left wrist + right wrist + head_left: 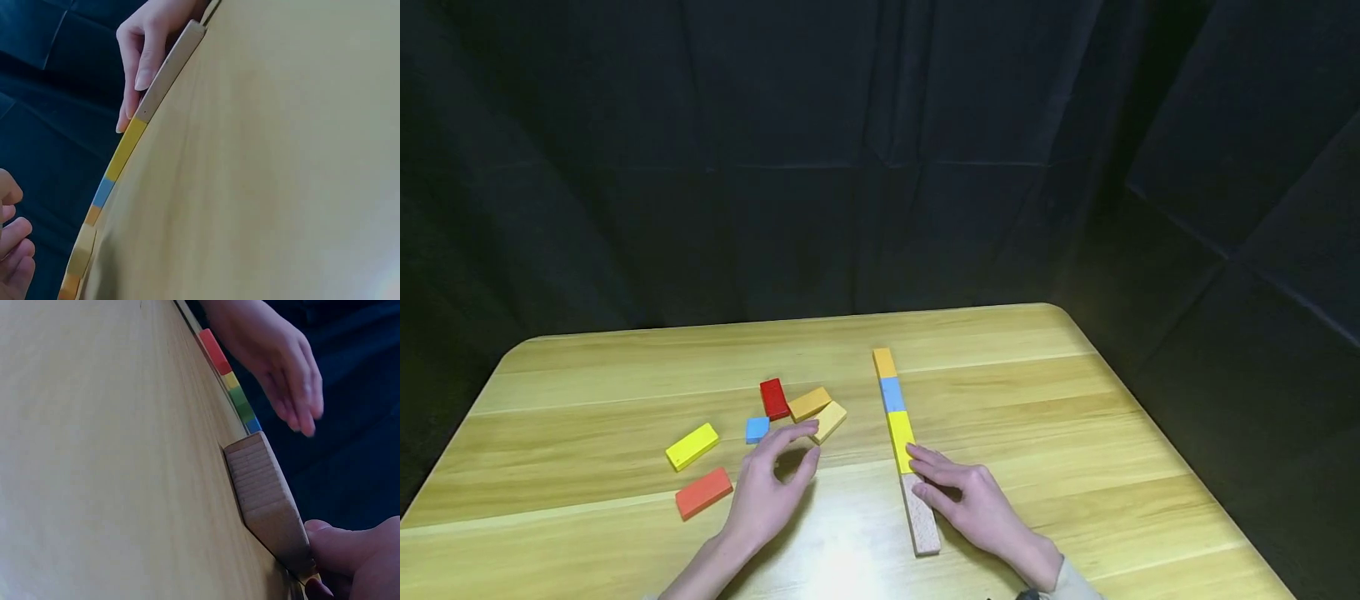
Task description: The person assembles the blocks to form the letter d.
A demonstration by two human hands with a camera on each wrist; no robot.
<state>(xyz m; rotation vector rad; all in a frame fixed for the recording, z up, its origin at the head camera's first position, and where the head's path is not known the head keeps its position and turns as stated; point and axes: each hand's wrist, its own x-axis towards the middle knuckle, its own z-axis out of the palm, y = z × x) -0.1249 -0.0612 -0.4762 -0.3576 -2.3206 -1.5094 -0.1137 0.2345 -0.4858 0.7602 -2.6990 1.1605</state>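
My left hand (766, 487) hovers with its thumb and index finger apart, nothing visible between them. Just beyond its fingertips lie a cream block (830, 423) and an orange block (809, 403). A blue block (757, 429) is close behind the same hand. My right hand (973, 504) touches the right side of a straight row of blocks, fingertips at the long yellow block (900, 440) and thumb at the speckled beige block (921, 521). Farther along that row come a blue block (892, 393) and an orange block (884, 362), end to end.
Left of the row lie a dark red block (774, 399), a yellow block (692, 447) and a light red block (703, 493). A green block (239, 402) shows in the right wrist view. Dark curtains (790, 167) hang behind the wooden table (1037, 400).
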